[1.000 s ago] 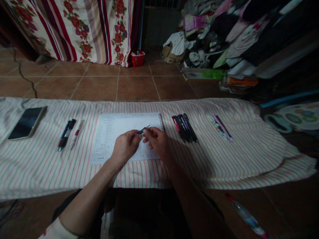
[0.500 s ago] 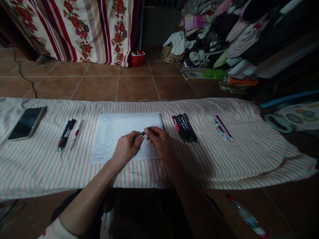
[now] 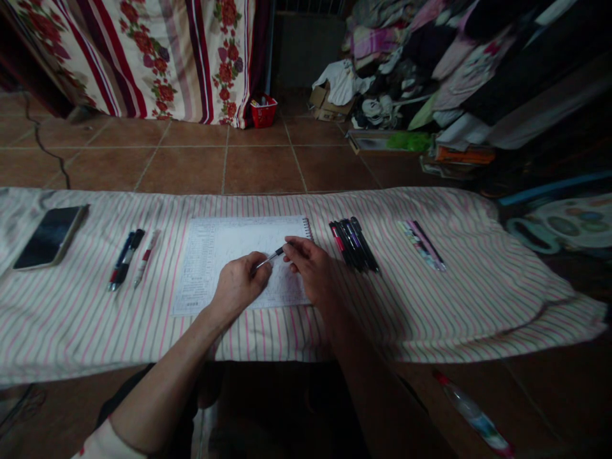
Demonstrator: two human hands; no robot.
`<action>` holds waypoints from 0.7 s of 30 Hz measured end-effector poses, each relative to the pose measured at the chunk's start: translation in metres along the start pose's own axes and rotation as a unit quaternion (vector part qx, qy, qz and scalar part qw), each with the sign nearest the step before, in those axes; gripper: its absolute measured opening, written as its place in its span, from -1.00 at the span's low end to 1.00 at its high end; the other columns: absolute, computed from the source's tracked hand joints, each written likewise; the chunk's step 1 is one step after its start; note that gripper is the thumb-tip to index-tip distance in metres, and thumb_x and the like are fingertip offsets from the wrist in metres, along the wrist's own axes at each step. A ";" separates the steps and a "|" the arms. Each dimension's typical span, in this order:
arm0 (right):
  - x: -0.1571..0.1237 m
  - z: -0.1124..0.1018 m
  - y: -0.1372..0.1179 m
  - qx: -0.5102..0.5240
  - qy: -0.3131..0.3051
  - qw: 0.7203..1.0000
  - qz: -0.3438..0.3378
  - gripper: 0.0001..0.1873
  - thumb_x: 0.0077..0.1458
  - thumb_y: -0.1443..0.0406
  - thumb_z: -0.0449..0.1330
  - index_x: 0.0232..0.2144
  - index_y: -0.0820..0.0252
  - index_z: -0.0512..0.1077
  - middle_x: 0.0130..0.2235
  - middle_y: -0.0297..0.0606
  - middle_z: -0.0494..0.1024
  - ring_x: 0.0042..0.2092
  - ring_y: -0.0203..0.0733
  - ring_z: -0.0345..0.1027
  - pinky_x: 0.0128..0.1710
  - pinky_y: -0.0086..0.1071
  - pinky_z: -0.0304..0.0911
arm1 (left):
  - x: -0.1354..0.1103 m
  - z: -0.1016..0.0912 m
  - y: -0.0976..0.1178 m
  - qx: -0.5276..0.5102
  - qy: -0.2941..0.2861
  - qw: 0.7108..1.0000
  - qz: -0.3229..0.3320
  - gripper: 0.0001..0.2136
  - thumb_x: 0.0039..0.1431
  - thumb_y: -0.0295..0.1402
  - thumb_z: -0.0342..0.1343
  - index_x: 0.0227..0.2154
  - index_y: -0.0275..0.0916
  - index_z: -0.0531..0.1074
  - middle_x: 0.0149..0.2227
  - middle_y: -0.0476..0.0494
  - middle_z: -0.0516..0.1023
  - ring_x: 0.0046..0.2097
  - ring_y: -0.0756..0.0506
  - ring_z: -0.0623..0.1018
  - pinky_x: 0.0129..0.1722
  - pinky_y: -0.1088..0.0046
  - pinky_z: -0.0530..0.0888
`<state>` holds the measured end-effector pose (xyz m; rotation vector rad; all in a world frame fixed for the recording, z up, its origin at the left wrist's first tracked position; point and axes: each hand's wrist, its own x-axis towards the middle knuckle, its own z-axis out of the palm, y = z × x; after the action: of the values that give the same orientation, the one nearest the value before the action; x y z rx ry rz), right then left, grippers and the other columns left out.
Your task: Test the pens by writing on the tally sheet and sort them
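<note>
A slim pen [image 3: 271, 257] with a clear barrel and a dark section spans the gap between my hands. My left hand [image 3: 239, 280] is closed on its lower left end. At the dark upper right end, the fingers of my right hand [image 3: 308, 264] pinch the pen; whether they grip a separate cap or part I cannot tell. Both hands are over a spiral notebook [image 3: 201, 245] lying flat, its page covered in print and faint writing. Right of the notebook lies a row of dark pens [image 3: 354, 245], one with a red part.
On the striped cloth [image 3: 268, 335] lie a phone [image 3: 50, 237], several pens [image 3: 125, 260] and a white-and-red pen [image 3: 146, 260] at left, and slim pastel pens [image 3: 421, 245] at right. A bottle [image 3: 473, 414] lies on the floor. Beyond stand a red basket [image 3: 264, 113] and piled clothes.
My right hand has shifted slightly up and right, away from my left. More of the pen, including its clear barrel, now shows between them.
</note>
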<state>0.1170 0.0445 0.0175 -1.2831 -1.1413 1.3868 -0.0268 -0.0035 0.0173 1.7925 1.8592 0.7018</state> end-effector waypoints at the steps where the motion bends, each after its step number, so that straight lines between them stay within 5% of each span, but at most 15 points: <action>1: 0.001 -0.001 0.000 0.000 0.003 1.000 -0.002 -0.61 -0.18 0.13 0.28 -0.28 0.22 0.46 -0.45 -0.32 0.48 -0.44 -0.31 0.35 -0.57 -0.48 0.18 | 0.000 -0.001 0.000 0.004 0.002 1.000 -0.002 -0.76 0.19 -0.27 -0.04 -0.25 -0.23 0.49 -0.44 -0.08 0.56 -0.45 -0.02 0.48 -0.42 0.48 0.30; 21: 0.016 -0.016 0.002 0.040 0.060 0.997 0.000 -0.60 -0.22 0.11 0.32 -0.32 0.23 0.48 -0.41 -0.31 0.51 -0.40 -0.32 0.38 -0.49 -0.48 0.18 | 0.000 -0.006 -0.002 0.028 -0.009 0.999 -0.013 -0.76 0.20 -0.28 -0.05 -0.25 -0.24 0.49 -0.42 -0.11 0.56 -0.40 -0.06 0.50 -0.38 0.46 0.29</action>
<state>0.1323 0.0604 0.0121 -1.2904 -0.9952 1.3241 -0.0321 -0.0037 0.0208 1.7996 1.9053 0.6286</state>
